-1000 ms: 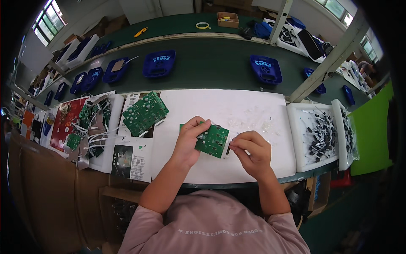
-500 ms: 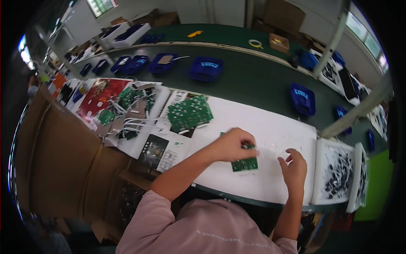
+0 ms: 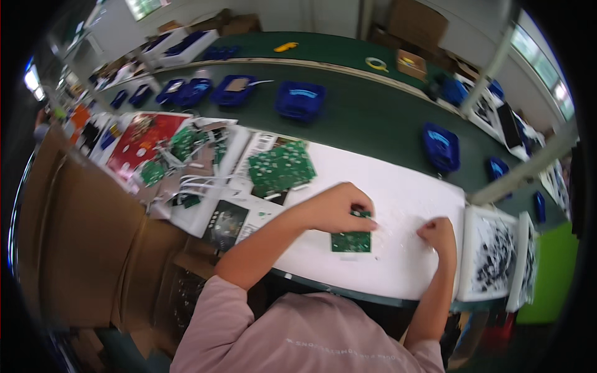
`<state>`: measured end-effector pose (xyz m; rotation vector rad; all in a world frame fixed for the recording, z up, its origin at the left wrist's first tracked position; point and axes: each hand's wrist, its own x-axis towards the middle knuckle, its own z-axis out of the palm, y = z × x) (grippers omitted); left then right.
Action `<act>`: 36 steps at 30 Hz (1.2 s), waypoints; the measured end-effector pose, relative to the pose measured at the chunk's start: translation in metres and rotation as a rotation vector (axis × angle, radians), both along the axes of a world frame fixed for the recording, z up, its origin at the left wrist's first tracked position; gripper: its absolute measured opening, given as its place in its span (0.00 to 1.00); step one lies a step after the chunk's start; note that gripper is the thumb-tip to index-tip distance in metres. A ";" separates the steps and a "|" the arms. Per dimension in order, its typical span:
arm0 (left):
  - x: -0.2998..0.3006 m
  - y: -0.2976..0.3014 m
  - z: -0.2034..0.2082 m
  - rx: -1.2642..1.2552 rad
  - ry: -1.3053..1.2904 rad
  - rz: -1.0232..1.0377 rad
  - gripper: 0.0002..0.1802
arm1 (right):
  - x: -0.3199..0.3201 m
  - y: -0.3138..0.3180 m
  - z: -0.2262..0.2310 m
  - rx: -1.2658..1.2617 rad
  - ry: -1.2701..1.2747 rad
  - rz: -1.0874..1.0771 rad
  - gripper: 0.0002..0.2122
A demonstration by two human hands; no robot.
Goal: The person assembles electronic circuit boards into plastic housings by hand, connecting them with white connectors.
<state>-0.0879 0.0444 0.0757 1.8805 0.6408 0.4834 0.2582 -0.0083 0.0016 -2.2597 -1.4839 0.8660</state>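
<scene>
A green circuit board [image 3: 352,242] lies on the white work surface before me, partly covered by my left hand [image 3: 339,208]. That hand is closed over the board's far part, its thumb and forefinger bent around it. To the right, my right hand [image 3: 439,235] is closed with its fingertips pinched together near the white surface. Whatever it may hold is too small to make out. Beyond my left forearm rests a stack of green circuit boards [image 3: 281,165]. Tiny pale bits are scattered between my hands.
At right stands a white foam tray [image 3: 465,273] of small black parts. Blue plastic housings [image 3: 300,99] sit along the green bench [image 3: 373,118]. Mixed boards and white cables [image 3: 202,183] lie piled at left, beside a large cardboard box [image 3: 87,230].
My right hand's fingers have closed from apart into a pinch, lower toward the surface. The board under my left hand has shifted slightly left and turned a little straighter.
</scene>
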 end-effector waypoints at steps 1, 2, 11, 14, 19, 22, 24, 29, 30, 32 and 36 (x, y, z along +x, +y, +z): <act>-0.005 0.000 0.001 0.002 -0.015 0.028 0.12 | -0.002 0.004 0.004 0.051 -0.074 0.005 0.10; -0.008 -0.001 0.002 0.003 -0.036 0.049 0.11 | -0.002 0.004 0.006 0.098 -0.156 0.006 0.12; 0.010 -0.017 0.021 0.268 0.121 -0.025 0.23 | -0.097 -0.013 0.051 0.407 0.957 0.560 0.09; 0.040 -0.033 0.034 0.458 0.244 -0.038 0.38 | -0.107 -0.015 0.050 0.052 1.251 0.518 0.15; 0.024 -0.043 0.053 0.524 0.163 0.044 0.43 | -0.112 -0.017 0.036 -0.001 1.200 0.607 0.17; -0.017 -0.003 0.053 0.520 0.000 0.173 0.42 | -0.115 -0.017 0.026 0.045 1.348 0.398 0.17; -0.087 0.075 0.029 0.524 0.014 0.506 0.23 | -0.117 -0.019 0.035 0.146 1.409 0.026 0.16; -0.365 0.257 -0.022 0.581 0.612 1.202 0.16 | -0.084 -0.011 0.029 0.307 1.352 -0.184 0.17; -0.385 0.277 -0.025 0.443 0.828 1.140 0.19 | -0.076 -0.015 0.030 0.357 1.305 -0.143 0.17; -0.478 0.300 -0.044 0.280 1.204 1.162 0.27 | -0.092 -0.007 0.040 0.476 1.310 -0.236 0.23; -0.501 0.353 -0.098 0.085 1.377 1.033 0.32 | -0.083 -0.013 0.038 0.583 1.301 -0.321 0.25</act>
